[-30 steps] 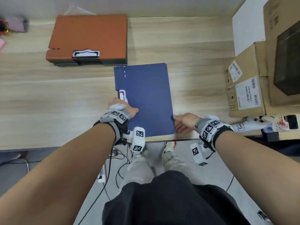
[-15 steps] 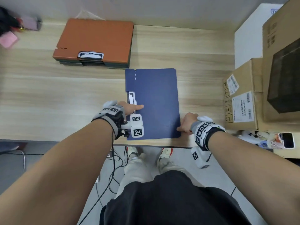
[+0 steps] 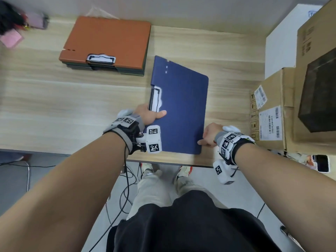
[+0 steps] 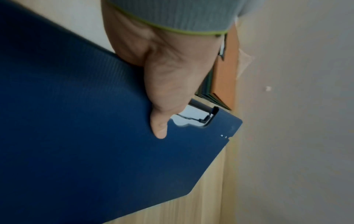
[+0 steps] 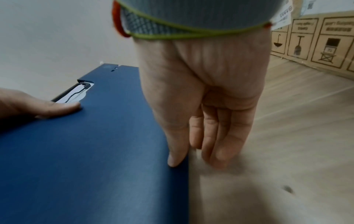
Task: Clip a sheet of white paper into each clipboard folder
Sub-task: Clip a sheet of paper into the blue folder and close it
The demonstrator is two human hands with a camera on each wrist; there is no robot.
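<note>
A closed blue clipboard folder (image 3: 183, 106) sits near the table's front edge, and its clip side is raised off the wood. My left hand (image 3: 149, 115) grips that left edge just below the metal clip (image 3: 154, 100), thumb on the cover. The left wrist view shows the same grip: left hand (image 4: 164, 84), blue folder (image 4: 86, 144), clip (image 4: 201, 113). My right hand (image 3: 209, 137) is at the folder's near right corner. There its thumb (image 5: 176, 156) presses on the blue folder's (image 5: 86, 151) cover, fingers (image 5: 216, 144) straight beside the edge on the table.
A stack of folders topped by an orange one (image 3: 107, 42) lies at the back left. Cardboard boxes (image 3: 269, 110) and a white box (image 3: 280, 39) stand along the right. Small pink and dark items (image 3: 12, 33) sit at the far left corner. The table's front edge (image 3: 163, 161) runs just below the folder.
The blue folder has tilted: its clip side lifted in my left hand, and its far end swung right. My right hand stays at the near right corner.
</note>
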